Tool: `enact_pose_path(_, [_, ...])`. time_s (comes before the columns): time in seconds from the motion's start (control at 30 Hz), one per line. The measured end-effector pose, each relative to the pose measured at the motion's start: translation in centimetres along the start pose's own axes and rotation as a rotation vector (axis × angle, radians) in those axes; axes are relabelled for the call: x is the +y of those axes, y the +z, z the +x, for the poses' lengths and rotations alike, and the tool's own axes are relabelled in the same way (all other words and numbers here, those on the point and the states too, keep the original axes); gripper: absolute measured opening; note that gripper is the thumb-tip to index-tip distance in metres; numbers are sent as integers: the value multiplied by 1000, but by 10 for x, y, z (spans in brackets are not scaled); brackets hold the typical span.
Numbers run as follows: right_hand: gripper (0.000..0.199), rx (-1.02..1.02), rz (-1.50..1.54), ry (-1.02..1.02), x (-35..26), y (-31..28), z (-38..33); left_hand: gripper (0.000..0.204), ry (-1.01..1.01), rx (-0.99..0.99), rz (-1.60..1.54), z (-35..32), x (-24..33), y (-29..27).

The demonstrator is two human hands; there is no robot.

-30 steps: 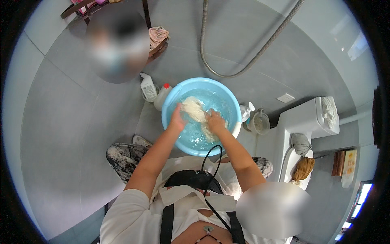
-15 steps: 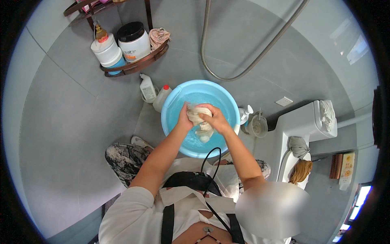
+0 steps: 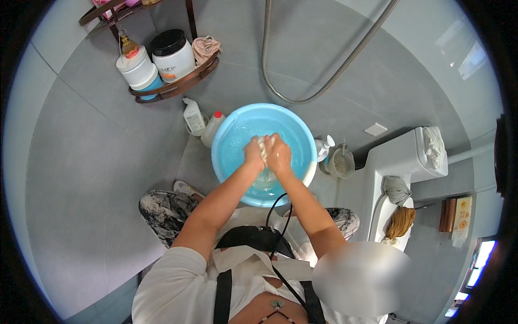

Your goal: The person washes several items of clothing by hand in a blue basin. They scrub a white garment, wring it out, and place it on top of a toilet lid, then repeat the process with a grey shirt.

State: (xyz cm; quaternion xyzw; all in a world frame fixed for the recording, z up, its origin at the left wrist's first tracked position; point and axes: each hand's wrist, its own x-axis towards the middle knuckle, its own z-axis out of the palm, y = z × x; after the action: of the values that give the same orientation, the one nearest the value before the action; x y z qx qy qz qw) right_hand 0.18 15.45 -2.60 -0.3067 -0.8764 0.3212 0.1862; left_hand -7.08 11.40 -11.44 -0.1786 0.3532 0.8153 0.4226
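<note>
- The pale cream, bunched fabric cloth (image 3: 263,148) sits between the two hands above the middle of the round light-blue plastic basin (image 3: 217,154), its lower end trailing down toward the clear water (image 3: 243,132).
- The bare left hand (image 3: 253,153) is clamped on the cloth from the left side; the fingers curl around it, and little of the fabric shows.
- The bare right hand (image 3: 278,155) is closed on the same cloth from the right, just beside the left hand – whether the fingers of the two touch is hard to tell.
- The step in hand looks like squeezing or rubbing the wet cloth, judging by the tight bunching between both palms.
- From this hold, the next move calls for a firm grip on both sides – wet fabric is likely to slip – and for staying over the basin so drips fall inside.
- Just beside the basin's left rim stands a whitish plastic bottle with a red cap (image 3: 212,131); near its right rim are a white plastic pump bottle (image 3: 322,149) and a translucent round tub (image 3: 341,162).
</note>
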Motion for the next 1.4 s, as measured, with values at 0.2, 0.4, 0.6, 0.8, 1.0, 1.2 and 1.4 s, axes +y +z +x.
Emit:
enact_pose_path(0.2, [41, -23, -13, 150, 52, 2, 14, 23, 236, 29, 263, -43, 27, 25])
enact_pose_path(0.4, [42, -111, 231, 179, 112, -4, 35, 27, 351, -2, 618, -19, 56, -18])
enact_pose_path(0.6, [52, -449, -389, -37, 50, -17, -1, 78, 422, 111, 1046, 16, 24, -55])
enact_pose_path(0.8, [42, -498, -722, -64, 106, 30, -6, 70, 242, 165, 864, 27, 7, -65])
enact_pose_path(1.0, [43, -547, 10, 176, 69, 16, 13, 43, -138, 22, 209, 5, 13, -50])
enact_pose_path(1.2, [41, -483, 524, -71, 5, -27, -7, 42, -146, -216, -228, -26, 37, -7])
enact_pose_path(1.4, [38, -466, 359, -278, -12, -34, -21, 35, -227, -361, -133, -30, 42, 0])
